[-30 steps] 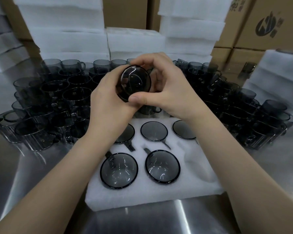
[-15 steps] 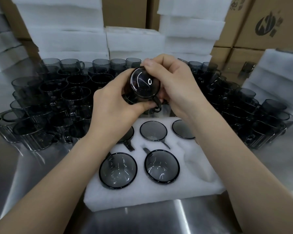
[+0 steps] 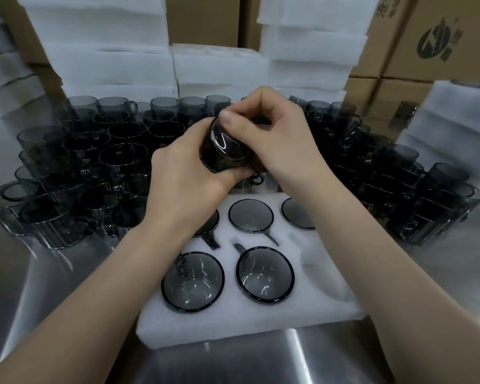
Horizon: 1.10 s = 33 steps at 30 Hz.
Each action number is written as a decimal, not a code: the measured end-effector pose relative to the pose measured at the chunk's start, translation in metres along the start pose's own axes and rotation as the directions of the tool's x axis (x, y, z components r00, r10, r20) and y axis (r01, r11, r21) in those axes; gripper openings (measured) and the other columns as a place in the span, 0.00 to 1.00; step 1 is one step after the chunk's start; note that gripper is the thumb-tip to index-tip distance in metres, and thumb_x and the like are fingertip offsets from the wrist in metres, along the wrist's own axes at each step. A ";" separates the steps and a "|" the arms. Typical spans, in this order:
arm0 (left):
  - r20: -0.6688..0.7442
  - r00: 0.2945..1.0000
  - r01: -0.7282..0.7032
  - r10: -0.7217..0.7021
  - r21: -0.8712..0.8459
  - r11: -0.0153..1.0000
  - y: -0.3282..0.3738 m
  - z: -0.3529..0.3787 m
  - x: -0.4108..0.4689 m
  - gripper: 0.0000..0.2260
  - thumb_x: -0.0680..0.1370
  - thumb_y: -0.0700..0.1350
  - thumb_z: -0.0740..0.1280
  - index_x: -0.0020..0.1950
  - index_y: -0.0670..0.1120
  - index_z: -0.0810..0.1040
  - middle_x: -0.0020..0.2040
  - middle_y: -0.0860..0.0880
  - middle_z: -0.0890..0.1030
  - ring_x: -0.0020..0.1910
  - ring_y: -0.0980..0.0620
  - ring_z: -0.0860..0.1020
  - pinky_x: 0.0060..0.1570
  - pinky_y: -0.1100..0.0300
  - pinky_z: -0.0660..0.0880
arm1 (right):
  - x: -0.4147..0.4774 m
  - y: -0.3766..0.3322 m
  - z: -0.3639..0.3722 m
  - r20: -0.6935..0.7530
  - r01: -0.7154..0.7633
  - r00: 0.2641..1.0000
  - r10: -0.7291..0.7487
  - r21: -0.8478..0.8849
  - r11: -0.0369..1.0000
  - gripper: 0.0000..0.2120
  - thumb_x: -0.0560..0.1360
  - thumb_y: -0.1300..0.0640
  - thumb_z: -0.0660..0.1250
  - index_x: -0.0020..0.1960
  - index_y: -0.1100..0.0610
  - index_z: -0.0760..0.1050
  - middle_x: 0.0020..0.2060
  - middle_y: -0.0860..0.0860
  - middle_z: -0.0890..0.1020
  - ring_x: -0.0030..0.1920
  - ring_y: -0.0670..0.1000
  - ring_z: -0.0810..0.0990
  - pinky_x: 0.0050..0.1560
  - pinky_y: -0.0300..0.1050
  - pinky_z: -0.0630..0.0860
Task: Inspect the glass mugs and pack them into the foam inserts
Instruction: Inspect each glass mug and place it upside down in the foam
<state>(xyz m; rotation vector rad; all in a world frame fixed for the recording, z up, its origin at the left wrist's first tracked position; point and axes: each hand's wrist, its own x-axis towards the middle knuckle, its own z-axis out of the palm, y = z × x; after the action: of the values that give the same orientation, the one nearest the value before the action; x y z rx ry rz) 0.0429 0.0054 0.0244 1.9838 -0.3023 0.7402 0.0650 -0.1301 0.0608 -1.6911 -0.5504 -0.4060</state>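
Since a moment ago the smoky grey glass mug point(image 3: 224, 151) has tipped further over between my hands. Both grips are clamped on it: my left hand point(image 3: 182, 178) cups it from below, my right hand point(image 3: 277, 142) pinches its top, above the white foam insert point(image 3: 316, 300) on the steel tabletop point(image 3: 261, 361).

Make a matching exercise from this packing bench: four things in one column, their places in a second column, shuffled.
Things
1 held mug
2 foam insert
3 printed carton
4 loose mugs

Places
A crowded on the steel table, left and right
B gripped between left hand and right hand
C back right corner
D flat before the person, packed mugs sunk in it

Pairs: 1-B, 2-D, 3-C, 4-A
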 end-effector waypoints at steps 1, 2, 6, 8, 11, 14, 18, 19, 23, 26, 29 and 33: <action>0.002 1.000 -0.001 0.001 0.008 1.000 0.000 0.000 0.000 0.28 0.61 0.59 0.77 0.60 0.59 0.78 0.48 0.64 0.83 0.50 0.66 0.80 0.55 0.65 0.76 | 0.001 0.001 0.000 -0.033 0.026 0.999 -0.027 -0.017 1.000 0.08 0.76 0.61 0.70 0.39 0.53 0.76 0.37 0.50 0.81 0.40 0.46 0.79 0.45 0.43 0.78; 0.002 1.000 -0.006 0.006 0.017 1.000 0.001 0.001 0.000 0.28 0.61 0.59 0.77 0.60 0.60 0.77 0.48 0.65 0.82 0.50 0.66 0.79 0.55 0.68 0.75 | 0.001 0.002 0.000 -0.049 0.030 0.998 -0.030 -0.008 1.000 0.08 0.78 0.60 0.68 0.39 0.54 0.77 0.37 0.50 0.81 0.40 0.46 0.79 0.44 0.42 0.77; -0.067 0.998 0.005 -0.004 0.014 1.000 0.000 -0.001 0.001 0.28 0.62 0.59 0.77 0.60 0.59 0.76 0.45 0.70 0.78 0.51 0.66 0.78 0.51 0.78 0.69 | 0.000 0.002 -0.002 -0.003 -0.060 0.998 0.062 0.192 0.980 0.08 0.81 0.58 0.62 0.51 0.56 0.80 0.41 0.49 0.81 0.40 0.49 0.79 0.44 0.53 0.77; -0.140 0.990 0.023 -0.024 -0.009 1.000 0.000 -0.003 0.002 0.25 0.62 0.60 0.76 0.57 0.58 0.77 0.44 0.69 0.78 0.49 0.68 0.77 0.48 0.79 0.68 | 0.001 0.000 -0.008 0.008 -0.107 0.994 0.107 0.184 0.977 0.06 0.78 0.53 0.65 0.50 0.54 0.78 0.40 0.48 0.78 0.33 0.46 0.75 0.37 0.44 0.75; -0.236 0.971 0.038 -0.046 -0.042 0.998 0.001 -0.006 0.002 0.23 0.64 0.62 0.76 0.55 0.56 0.76 0.43 0.68 0.78 0.46 0.71 0.76 0.46 0.78 0.67 | 0.002 0.004 -0.013 0.136 -0.172 0.976 0.173 -0.016 0.985 0.09 0.74 0.47 0.68 0.40 0.52 0.75 0.34 0.46 0.79 0.32 0.45 0.77 0.37 0.44 0.78; -0.267 0.964 -0.004 -0.003 -0.025 1.000 0.003 -0.007 0.000 0.27 0.67 0.60 0.76 0.63 0.55 0.74 0.46 0.70 0.75 0.47 0.75 0.73 0.49 0.80 0.65 | -0.001 0.007 -0.009 0.281 -0.214 0.938 0.202 0.014 0.977 0.10 0.78 0.50 0.67 0.40 0.53 0.74 0.35 0.50 0.80 0.33 0.50 0.80 0.35 0.46 0.79; -0.194 0.981 -0.037 0.027 -0.052 0.998 0.002 -0.008 -0.002 0.32 0.68 0.56 0.76 0.70 0.54 0.70 0.54 0.67 0.76 0.55 0.70 0.74 0.58 0.71 0.70 | -0.001 0.004 -0.011 0.320 -0.293 0.921 0.221 0.197 0.936 0.12 0.79 0.52 0.65 0.37 0.53 0.75 0.33 0.51 0.78 0.29 0.52 0.79 0.30 0.44 0.78; -0.178 0.984 -0.031 0.017 -0.072 0.997 0.003 -0.008 -0.002 0.30 0.68 0.57 0.76 0.68 0.54 0.72 0.54 0.66 0.77 0.56 0.68 0.75 0.59 0.68 0.71 | -0.001 0.003 -0.011 0.314 -0.314 0.919 0.240 0.212 0.925 0.14 0.80 0.52 0.64 0.35 0.53 0.74 0.31 0.51 0.77 0.28 0.51 0.78 0.29 0.44 0.78; -0.144 0.987 0.024 -0.063 -0.257 0.966 0.006 -0.007 -0.001 0.23 0.70 0.56 0.73 0.63 0.52 0.75 0.51 0.63 0.80 0.54 0.66 0.78 0.58 0.65 0.74 | 0.000 0.001 -0.009 0.317 -0.360 0.908 0.275 0.252 0.898 0.21 0.82 0.50 0.60 0.31 0.55 0.69 0.26 0.51 0.71 0.25 0.51 0.74 0.27 0.43 0.74; -0.179 0.981 0.016 -0.075 -0.309 0.951 0.008 -0.008 -0.002 0.28 0.73 0.53 0.72 0.71 0.47 0.71 0.56 0.57 0.81 0.56 0.63 0.79 0.62 0.60 0.74 | -0.001 -0.002 -0.008 0.391 -0.390 0.886 0.249 0.340 0.855 0.20 0.83 0.51 0.57 0.34 0.56 0.69 0.28 0.51 0.71 0.28 0.51 0.75 0.30 0.43 0.76; -0.219 0.972 0.017 -0.088 -0.307 0.952 0.009 -0.010 -0.002 0.23 0.74 0.54 0.71 0.67 0.48 0.75 0.48 0.60 0.81 0.50 0.62 0.79 0.58 0.58 0.76 | -0.002 0.000 -0.010 0.424 -0.352 0.887 0.183 0.365 0.862 0.17 0.84 0.55 0.54 0.39 0.58 0.70 0.31 0.52 0.73 0.32 0.51 0.77 0.31 0.40 0.73; -0.183 0.962 0.101 -0.201 -0.448 0.888 0.010 -0.012 -0.001 0.19 0.72 0.58 0.70 0.56 0.48 0.78 0.45 0.50 0.84 0.49 0.51 0.83 0.53 0.47 0.80 | -0.004 0.001 -0.009 0.414 -0.202 0.909 0.044 0.345 0.917 0.08 0.80 0.61 0.57 0.45 0.60 0.74 0.31 0.53 0.74 0.31 0.49 0.77 0.29 0.36 0.70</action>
<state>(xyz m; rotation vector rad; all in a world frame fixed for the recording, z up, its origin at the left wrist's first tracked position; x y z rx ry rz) 0.0323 0.0103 0.0352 1.4644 -0.1555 0.7165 0.0627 -0.1399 0.0590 -1.4179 -0.7595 0.1471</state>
